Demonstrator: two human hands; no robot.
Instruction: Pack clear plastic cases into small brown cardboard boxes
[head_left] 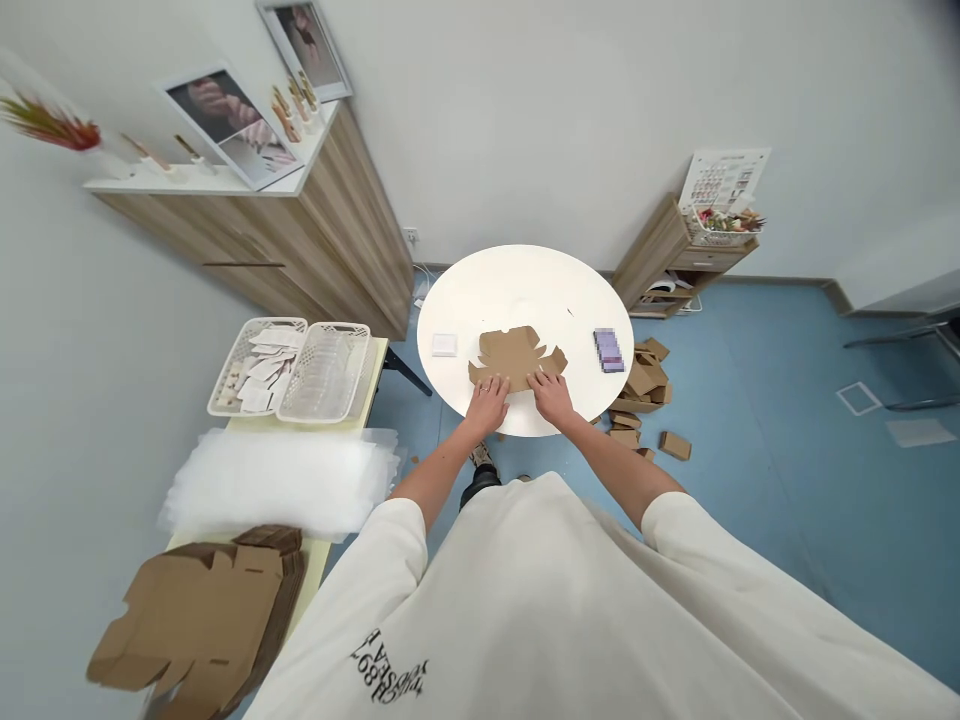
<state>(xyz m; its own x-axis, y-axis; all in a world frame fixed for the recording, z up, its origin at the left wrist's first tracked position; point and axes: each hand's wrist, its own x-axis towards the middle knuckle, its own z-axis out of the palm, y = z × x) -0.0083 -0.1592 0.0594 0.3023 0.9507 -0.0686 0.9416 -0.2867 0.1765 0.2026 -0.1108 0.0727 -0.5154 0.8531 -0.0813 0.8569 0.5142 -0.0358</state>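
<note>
A flat brown cardboard box blank (511,352) with cut flaps lies on the round white table (517,280). My left hand (489,402) grips its near edge on the left, fingers over the top, a ring on one finger. On the right part of the same edge, my right hand (552,396) holds the cardboard in the same way. The undersides of both hands are hidden. Left of the blank is a small clear-white packet (444,345). A stack of purple packets (608,350) sits toward the table's right rim.
At left, a side table bears white baskets (324,372), a pile of translucent sleeves (281,483) and stacked box blanks (199,620). Folded brown boxes (646,380) lie on the floor at right. A wooden cabinet (337,210) and a small shelf (667,250) stand by the wall.
</note>
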